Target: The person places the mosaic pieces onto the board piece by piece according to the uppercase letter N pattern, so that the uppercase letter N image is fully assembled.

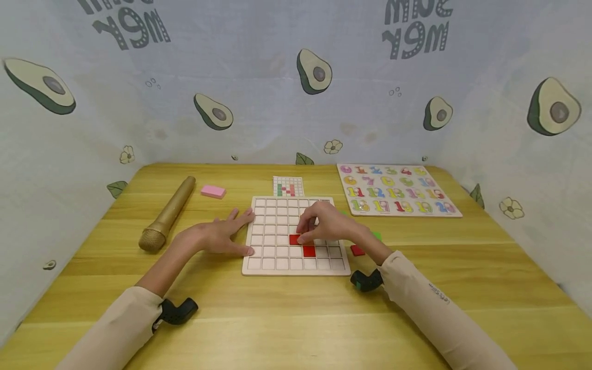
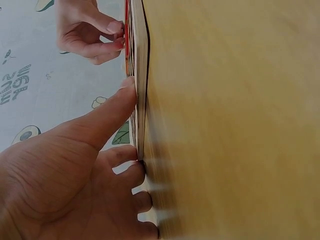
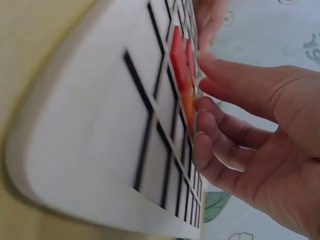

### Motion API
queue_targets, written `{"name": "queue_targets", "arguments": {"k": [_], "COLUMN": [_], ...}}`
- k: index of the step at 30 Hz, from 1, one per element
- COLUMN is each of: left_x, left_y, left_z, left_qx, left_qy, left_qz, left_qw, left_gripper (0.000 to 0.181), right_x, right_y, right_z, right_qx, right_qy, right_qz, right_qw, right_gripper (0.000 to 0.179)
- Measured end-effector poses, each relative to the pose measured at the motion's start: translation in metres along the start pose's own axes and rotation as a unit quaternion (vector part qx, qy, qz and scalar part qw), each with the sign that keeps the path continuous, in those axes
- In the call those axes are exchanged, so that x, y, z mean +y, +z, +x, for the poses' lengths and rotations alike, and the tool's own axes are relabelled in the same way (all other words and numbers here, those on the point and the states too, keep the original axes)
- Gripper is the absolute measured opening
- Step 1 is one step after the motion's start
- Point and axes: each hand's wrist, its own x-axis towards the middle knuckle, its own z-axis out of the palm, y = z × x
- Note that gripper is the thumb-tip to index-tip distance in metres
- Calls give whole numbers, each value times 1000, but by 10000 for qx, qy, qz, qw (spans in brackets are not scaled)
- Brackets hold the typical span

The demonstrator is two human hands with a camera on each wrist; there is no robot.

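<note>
A white square grid board lies on the table, with red square tiles in its cells. My left hand rests at the board's left side, fingers spread; its thumb and index finger touch the edge. Over the middle of the board, my right hand pinches at a red tile, which looks orange in the right wrist view; the fingers hide much of it. Just behind the board is a small pattern card with coloured squares.
Right of the board lie a red tile and a green tile, partly behind my wrist. A number puzzle board is at the back right. On the left are a gold microphone and a pink block.
</note>
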Motion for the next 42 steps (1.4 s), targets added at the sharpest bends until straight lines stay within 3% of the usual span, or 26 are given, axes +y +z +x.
{"name": "queue_targets", "arguments": {"k": [14, 23, 32, 42], "left_x": [1, 2, 1, 1], "left_y": [1, 2, 2, 2], "left_z": [2, 1, 2, 0], "left_qx": [-9, -3, -1, 18], "left_qy": [-41, -47, -60, -6], "left_qz": [1, 9, 6, -35], "left_qw": [10000, 10000, 10000, 10000], "left_gripper": [103, 104, 104, 104], "right_x": [13, 31, 44, 49], "right_y": [-33, -40, -54, -68], "right_z": [-16, -28, -40, -52], "right_qx": [-889, -1188, -1610, -1989], "right_qy": [6, 499, 513, 1136], "right_qz": [491, 792, 957, 864], "right_qw": [9948, 9885, 9810, 9696], "right_gripper": [15, 16, 18, 23]}}
